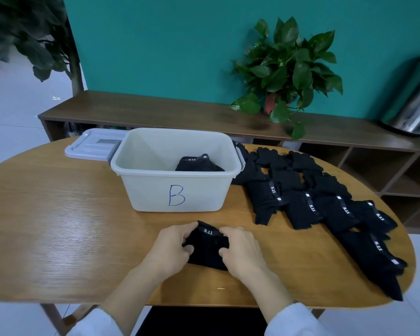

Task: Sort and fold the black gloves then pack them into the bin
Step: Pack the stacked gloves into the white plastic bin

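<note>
A folded black glove [207,248] with a "5.11" cuff label lies on the wooden table in front of me. My left hand [171,248] grips its left side and my right hand [240,251] grips its right side. Behind it stands a white plastic bin [180,190] marked "B", with one folded black glove [198,163] inside at the right. Several more black gloves [313,202] lie flat in rows to the right of the bin, reaching toward the table's right edge.
The grey bin lid [92,146] lies behind the bin at its left. A low wooden shelf [155,112] runs along the teal wall with a potted plant [286,69] and a metal can [412,100]. The oval table [58,226] ends just before my sleeves.
</note>
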`<action>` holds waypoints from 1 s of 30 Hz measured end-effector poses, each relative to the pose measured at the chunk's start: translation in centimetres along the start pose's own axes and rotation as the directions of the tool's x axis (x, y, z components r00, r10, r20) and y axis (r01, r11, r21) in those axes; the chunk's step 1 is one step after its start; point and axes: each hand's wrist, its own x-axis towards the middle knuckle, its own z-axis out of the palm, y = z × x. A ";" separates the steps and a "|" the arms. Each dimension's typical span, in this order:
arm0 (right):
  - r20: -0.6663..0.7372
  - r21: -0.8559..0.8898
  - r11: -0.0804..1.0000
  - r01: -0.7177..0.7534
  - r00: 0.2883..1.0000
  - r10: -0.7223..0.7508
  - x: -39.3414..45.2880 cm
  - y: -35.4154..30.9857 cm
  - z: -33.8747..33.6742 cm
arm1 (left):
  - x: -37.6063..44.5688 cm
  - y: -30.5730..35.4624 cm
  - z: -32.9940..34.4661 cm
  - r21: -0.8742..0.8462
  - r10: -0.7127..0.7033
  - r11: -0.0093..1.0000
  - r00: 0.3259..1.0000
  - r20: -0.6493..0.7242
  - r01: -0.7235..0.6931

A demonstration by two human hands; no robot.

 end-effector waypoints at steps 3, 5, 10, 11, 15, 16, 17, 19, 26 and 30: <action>0.019 -0.006 1.000 0.018 1.000 -0.018 0.2 0.2 -0.2 | -0.3 0.2 -0.2 -0.012 0.009 1.000 1.000 0.001 -0.009; 0.034 0.000 1.000 0.030 0.999 -0.030 0.4 0.2 -0.3 | -0.4 0.2 -0.1 -0.030 0.008 1.000 1.000 0.002 -0.008; 0.049 0.102 0.993 0.059 0.997 -0.064 0.7 1.2 -0.2 | -0.4 -0.3 0.0 -0.085 0.016 0.996 1.000 -0.010 -0.017; 0.049 0.154 0.986 0.063 0.996 -0.071 0.7 1.6 -0.1 | -0.5 -0.5 0.1 -0.101 0.027 0.994 1.000 -0.014 -0.029; 0.033 0.320 0.944 0.077 0.995 -0.092 0.5 2.8 0.1 | -0.7 -0.9 0.3 -0.174 0.052 0.983 0.998 -0.043 -0.059; 0.025 0.338 0.937 0.086 0.995 -0.100 0.5 3.0 0.1 | -0.7 -1.0 0.3 -0.186 0.051 0.981 0.998 -0.046 -0.059; 0.017 0.355 0.931 0.091 0.994 -0.104 0.5 3.1 0.0 | -0.8 -0.9 0.3 -0.193 0.055 0.979 0.997 -0.052 -0.064; -0.003 0.400 0.912 0.092 0.995 -0.099 0.3 3.2 -0.5 | -0.9 -0.4 0.0 -0.195 0.085 0.976 0.993 -0.080 -0.099; -0.132 0.499 0.831 0.248 0.969 -0.210 0.6 0.6 -8.8 | -1.0 6.5 -6.7 -0.237 0.255 0.926 0.950 -0.178 -0.293; -0.205 0.446 0.804 0.393 0.920 -0.335 4.3 -3.5 -15.1 | 1.9 9.9 -12.6 -0.197 0.303 0.911 0.913 -0.275 -0.362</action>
